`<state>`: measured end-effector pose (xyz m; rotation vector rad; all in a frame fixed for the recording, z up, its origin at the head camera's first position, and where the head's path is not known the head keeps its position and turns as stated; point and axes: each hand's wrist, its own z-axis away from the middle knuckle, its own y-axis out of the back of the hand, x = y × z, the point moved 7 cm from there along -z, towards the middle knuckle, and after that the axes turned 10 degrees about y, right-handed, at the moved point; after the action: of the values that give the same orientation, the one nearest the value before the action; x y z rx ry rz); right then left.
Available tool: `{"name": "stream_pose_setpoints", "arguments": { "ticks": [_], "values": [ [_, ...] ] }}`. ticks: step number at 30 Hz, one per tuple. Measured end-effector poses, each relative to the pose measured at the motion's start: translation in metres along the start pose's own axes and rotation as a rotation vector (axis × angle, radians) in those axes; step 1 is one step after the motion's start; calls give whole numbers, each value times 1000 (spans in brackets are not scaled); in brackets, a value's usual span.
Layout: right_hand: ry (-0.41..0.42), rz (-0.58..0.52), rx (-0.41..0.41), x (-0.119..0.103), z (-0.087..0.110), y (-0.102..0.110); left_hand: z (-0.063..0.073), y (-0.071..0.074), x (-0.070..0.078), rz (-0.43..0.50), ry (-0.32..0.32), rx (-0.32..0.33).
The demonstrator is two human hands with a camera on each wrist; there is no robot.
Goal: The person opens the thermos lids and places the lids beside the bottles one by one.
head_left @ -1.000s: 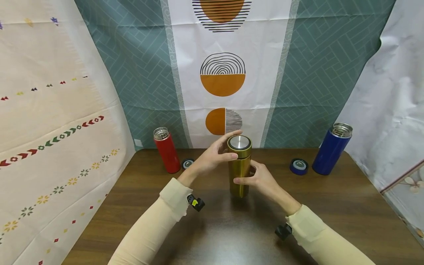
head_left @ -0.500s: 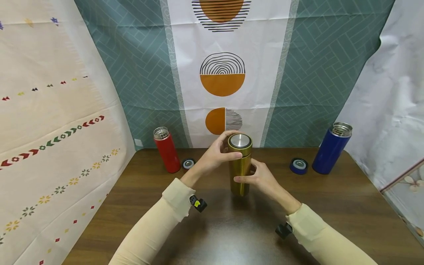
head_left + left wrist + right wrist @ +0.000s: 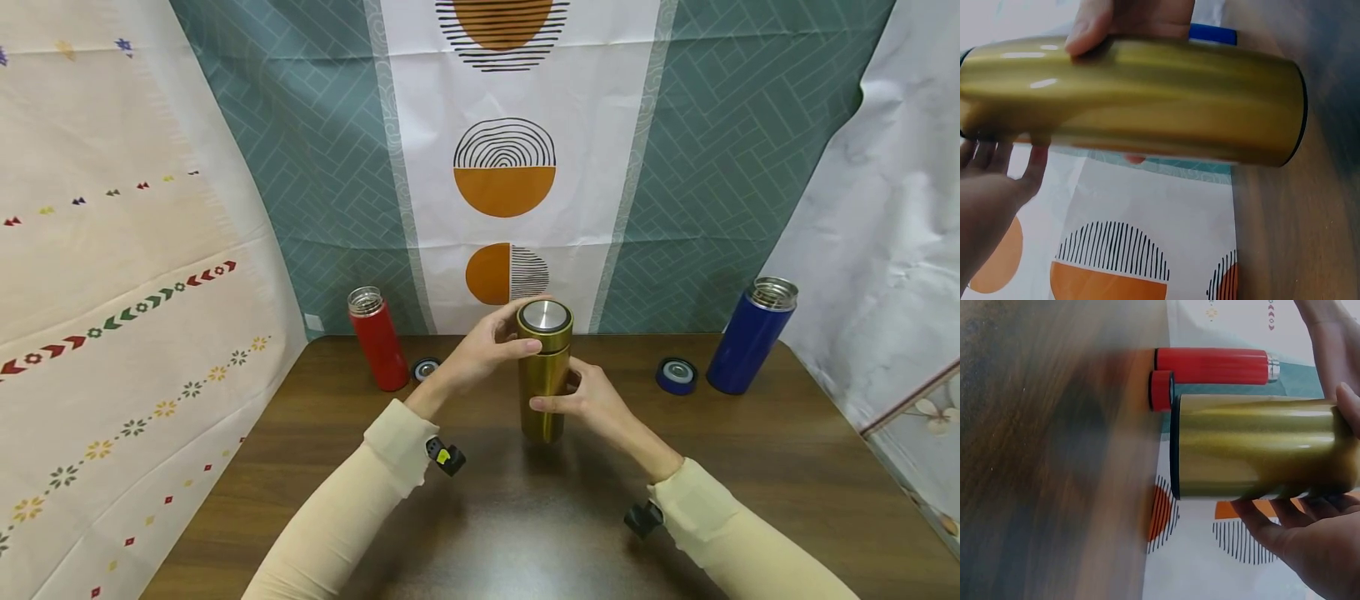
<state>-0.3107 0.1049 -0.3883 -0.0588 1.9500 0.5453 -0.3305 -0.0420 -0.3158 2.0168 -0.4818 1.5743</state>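
In the head view a gold thermos flask (image 3: 543,387) stands upright in the middle, its base close over the table. Its lid (image 3: 545,321), gold-sided with a silver disc on top, sits on the flask's mouth with a thin seam below. My left hand (image 3: 487,350) grips the lid from the left, thumb in front and fingers behind. Lower down, my right hand (image 3: 588,404) holds the body, its thumb across the front. The left wrist view shows the flask (image 3: 1166,100) lengthwise, and my right thumb (image 3: 1091,28) presses its side. Most fingertips are hidden behind the flask.
A lidless red flask (image 3: 378,346) stands at the back left, with its upturned cap (image 3: 425,370) beside it. At the back right is a lidless blue flask (image 3: 750,342) next to its upturned blue cap (image 3: 677,377). A patterned cloth (image 3: 502,192) hangs behind the wooden table (image 3: 510,533).
The gold flask has risen slightly in the head view. My left thumb has shifted a little on the lid, first right, then back left. My right hand keeps its hold.
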Motion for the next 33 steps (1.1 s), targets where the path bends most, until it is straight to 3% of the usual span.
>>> {"name": "stream_pose_setpoints", "arguments": {
  "ticks": [6,15,19,24,27,33],
  "values": [
    [-7,21,12,0,0,-1,1,-1,0,0,-15,65],
    [-16,21,-2,1,2,1,1,-3,2,20,13,-70],
    [-9,20,-7,2,2,1,1,-1,0,24,35,-34],
    [-6,13,5,3,2,0,1,-1,-2,52,21,43],
    [-12,8,6,4,2,-1,1,-1,-3,39,17,55],
    [-26,2,-2,4,4,-1,3,-2,1,23,27,-41]
  ]
}}
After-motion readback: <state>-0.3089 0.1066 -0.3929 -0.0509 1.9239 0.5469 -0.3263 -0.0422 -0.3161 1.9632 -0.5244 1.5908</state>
